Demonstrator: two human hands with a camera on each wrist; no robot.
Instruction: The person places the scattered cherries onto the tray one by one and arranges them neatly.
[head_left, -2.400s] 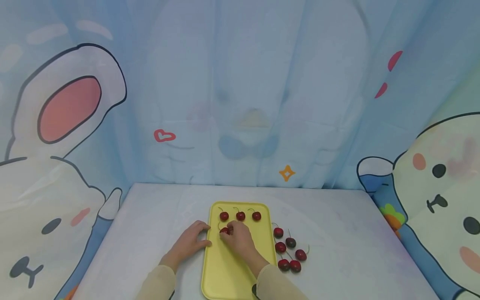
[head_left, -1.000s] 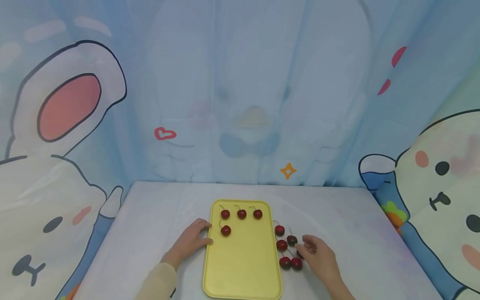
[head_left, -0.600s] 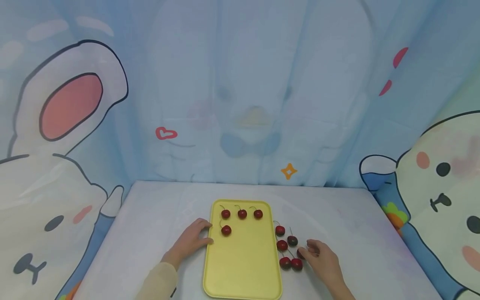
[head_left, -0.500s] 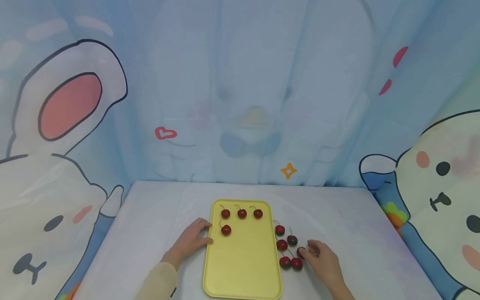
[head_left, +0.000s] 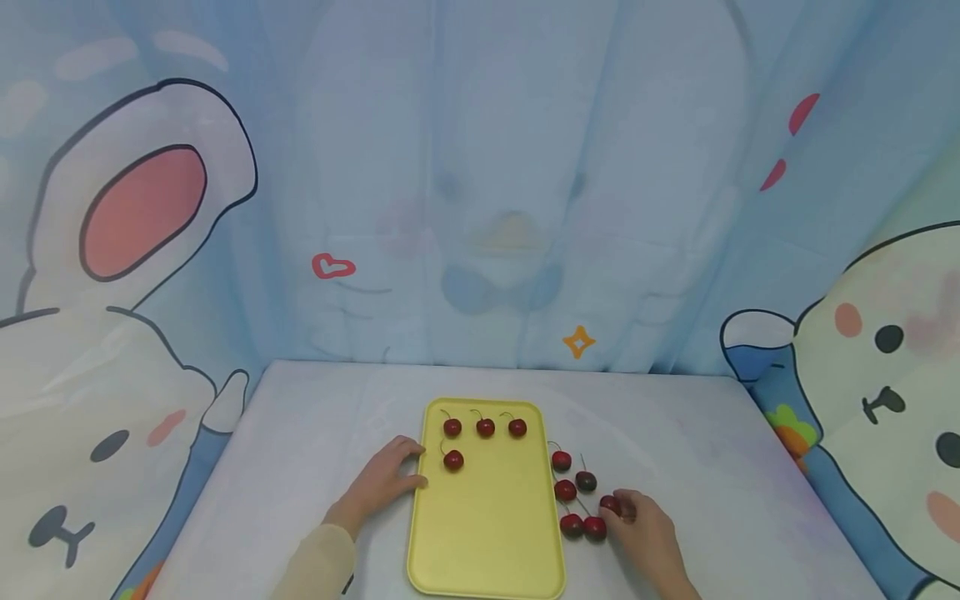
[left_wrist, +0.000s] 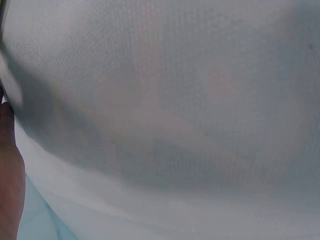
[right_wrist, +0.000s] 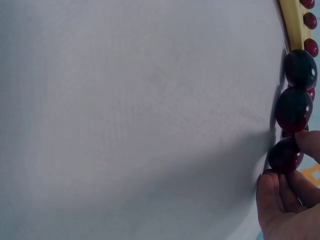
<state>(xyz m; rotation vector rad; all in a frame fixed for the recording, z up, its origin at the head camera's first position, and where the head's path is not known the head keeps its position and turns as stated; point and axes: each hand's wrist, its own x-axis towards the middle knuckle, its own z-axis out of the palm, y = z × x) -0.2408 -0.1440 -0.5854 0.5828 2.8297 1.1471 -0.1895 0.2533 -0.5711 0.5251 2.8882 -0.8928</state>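
Observation:
My left hand [head_left: 382,479] rests against the left rim of a yellow tray [head_left: 487,533], its thumb and fingers spread apart along the edge. To the right of the tray, my right hand [head_left: 641,529] pinches a dark red cherry [head_left: 610,504] between thumb and fingers. The right wrist view shows the same cherry [right_wrist: 285,156] between the fingertips, low over the cloth. On the tray, three stemmed cherries [head_left: 485,427] form a far row, and one more cherry [head_left: 453,460] sits below the left one. Several loose cherries [head_left: 572,525] lie between tray and right hand.
A white cloth [head_left: 337,408] covers the table. Behind it hangs a blue curtain [head_left: 495,150] with cartoon animals. In the left wrist view there is mostly cloth [left_wrist: 160,125], with part of a finger at the left edge.
My right hand left a cherry in the tray's second row and moved right to the loose cherries. It now holds the rightmost one, shifted slightly right. The left hand stays at the tray.

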